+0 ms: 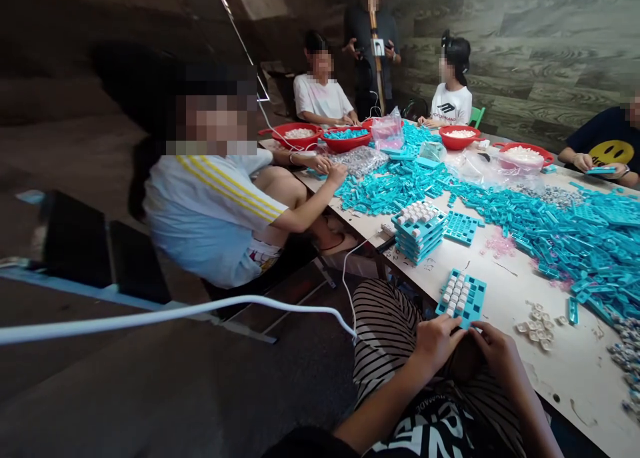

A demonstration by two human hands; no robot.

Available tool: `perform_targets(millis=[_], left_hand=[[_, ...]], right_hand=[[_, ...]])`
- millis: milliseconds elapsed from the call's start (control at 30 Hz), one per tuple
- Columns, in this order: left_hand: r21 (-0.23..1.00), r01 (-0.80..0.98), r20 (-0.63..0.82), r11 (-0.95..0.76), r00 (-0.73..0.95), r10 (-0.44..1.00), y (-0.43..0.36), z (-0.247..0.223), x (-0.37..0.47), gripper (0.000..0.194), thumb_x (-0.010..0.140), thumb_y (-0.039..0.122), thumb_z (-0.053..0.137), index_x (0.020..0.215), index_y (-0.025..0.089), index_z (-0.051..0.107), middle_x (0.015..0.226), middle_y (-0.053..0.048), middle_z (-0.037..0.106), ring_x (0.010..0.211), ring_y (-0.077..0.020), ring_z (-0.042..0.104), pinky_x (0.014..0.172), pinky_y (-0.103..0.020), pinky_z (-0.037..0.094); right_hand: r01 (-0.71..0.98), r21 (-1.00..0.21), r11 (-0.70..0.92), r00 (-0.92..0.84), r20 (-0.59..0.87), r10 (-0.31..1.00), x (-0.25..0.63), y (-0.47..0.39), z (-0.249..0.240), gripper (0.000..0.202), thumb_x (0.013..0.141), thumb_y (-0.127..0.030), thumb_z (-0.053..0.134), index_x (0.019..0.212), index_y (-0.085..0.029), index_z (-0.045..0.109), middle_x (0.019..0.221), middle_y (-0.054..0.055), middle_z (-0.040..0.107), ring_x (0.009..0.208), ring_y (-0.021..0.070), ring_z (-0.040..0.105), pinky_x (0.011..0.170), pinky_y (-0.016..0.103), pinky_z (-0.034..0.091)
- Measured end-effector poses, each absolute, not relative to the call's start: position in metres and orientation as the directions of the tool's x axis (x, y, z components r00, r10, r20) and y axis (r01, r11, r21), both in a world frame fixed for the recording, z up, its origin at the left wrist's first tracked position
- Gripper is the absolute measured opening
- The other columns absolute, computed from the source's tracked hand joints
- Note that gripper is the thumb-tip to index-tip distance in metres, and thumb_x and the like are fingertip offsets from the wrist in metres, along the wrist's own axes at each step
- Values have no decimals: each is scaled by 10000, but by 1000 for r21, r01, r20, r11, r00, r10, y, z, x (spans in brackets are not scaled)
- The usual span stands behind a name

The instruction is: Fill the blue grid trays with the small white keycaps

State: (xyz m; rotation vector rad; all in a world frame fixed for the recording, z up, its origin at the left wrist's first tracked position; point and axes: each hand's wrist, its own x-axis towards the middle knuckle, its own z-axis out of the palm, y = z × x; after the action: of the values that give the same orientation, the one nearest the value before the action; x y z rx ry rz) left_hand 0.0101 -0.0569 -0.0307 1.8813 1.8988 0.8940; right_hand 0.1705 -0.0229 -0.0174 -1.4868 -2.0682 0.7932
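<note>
A turquoise grid plate (475, 299) rests at the near edge of the table, its left part filled with several white cube pieces (456, 291) and its right part showing open square holes. My left hand (437, 341) grips the plate's near left edge, thumb and fingers closed on it. At the near right corner, my right hand (495, 348) pinches the edge, though some of its fingertips are hidden. Just beyond stands a stack of similar turquoise plates (420, 238), with white pieces on the top one. Small clear pieces (537, 328) lie to the right of my hands.
Heaped turquoise parts (565, 231) cover much of the white table (565, 391). Red colanders (347, 141) with white or turquoise pieces stand farther back. A person (215, 198) sits at my left, and others are around the table. A white cable (200, 309) crosses at left.
</note>
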Motion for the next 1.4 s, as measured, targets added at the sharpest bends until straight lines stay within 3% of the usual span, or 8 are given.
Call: perform_targets(millis=[300, 433, 600, 733, 900, 1100, 1233, 1400], left_hand=[[633, 769, 251, -87, -97, 963, -60, -38, 7, 240, 794, 386, 603, 997, 288, 684, 846, 10, 697, 753, -139, 646, 608, -204, 435], [659, 750, 209, -53, -115, 971, -61, -35, 4, 246, 799, 378, 594, 1005, 280, 684, 851, 0, 699, 768, -140, 646, 646, -204, 450], [735, 676, 175, -46, -124, 977, -64, -28, 0, 282, 822, 361, 541, 1050, 252, 667, 952, -25, 696, 852, -158, 637, 756, -234, 466], [851, 522, 156, -64, -134, 979, -70, -19, -3, 356, 852, 317, 446, 1163, 228, 596, 995, -43, 681, 859, -157, 620, 821, -265, 460], [963, 268, 7, 1, -29, 1000, -84, -11, 1, 550, 914, 471, 262, 1345, 150, 383, 904, -75, 666, 794, -169, 605, 764, -295, 467], [972, 221, -125, 78, 204, 971, -98, -9, 1, 729, 871, 613, 205, 1429, 145, 190, 1173, -139, 583, 1062, -222, 553, 920, -350, 403], [975, 171, -183, 143, 248, 952, -97, -12, 2, 735, 838, 646, 286, 1394, 166, 289, 1152, -132, 596, 1072, -241, 545, 906, -365, 410], [952, -107, -250, 286, 267, 931, -89, -16, 8, 622, 812, 624, 397, 1134, 125, 582, 877, -90, 652, 727, -166, 585, 641, -264, 453]], right_hand=[[652, -733, 196, -280, 8, 960, 166, -24, -20, 384, 767, -495, 504, 903, -183, 682, 779, 57, 703, 676, 210, 639, 661, 316, 492], [605, -774, 188, -273, 20, 962, 162, -24, -20, 374, 766, -500, 522, 892, -188, 685, 840, 66, 708, 755, 222, 647, 704, 322, 495], [624, -747, 229, -279, 62, 958, 159, -24, -18, 424, 788, -531, 505, 933, -170, 675, 733, 56, 684, 645, 197, 620, 645, 315, 494], [624, -732, 274, -271, 126, 954, 162, -28, -18, 495, 795, -534, 507, 1091, -157, 629, 617, 19, 625, 534, 167, 566, 556, 288, 491], [510, -747, 428, -417, 220, 882, 162, -51, -19, 375, 835, -451, 517, 1115, -227, 628, 764, 27, 669, 631, 175, 617, 637, 292, 531], [418, -747, 517, -548, 247, 799, 156, -73, -15, 330, 881, -344, 493, 1160, -203, 600, 985, 57, 682, 832, 174, 648, 757, 277, 518], [405, -778, 480, -553, 210, 806, 157, -76, -7, 304, 897, -332, 456, 1098, -187, 633, 936, 52, 693, 794, 162, 651, 729, 266, 514], [405, -855, 323, -417, 142, 898, 161, -75, -5, 315, 811, -405, 580, 999, -164, 654, 822, 39, 688, 687, 145, 620, 665, 256, 506]])
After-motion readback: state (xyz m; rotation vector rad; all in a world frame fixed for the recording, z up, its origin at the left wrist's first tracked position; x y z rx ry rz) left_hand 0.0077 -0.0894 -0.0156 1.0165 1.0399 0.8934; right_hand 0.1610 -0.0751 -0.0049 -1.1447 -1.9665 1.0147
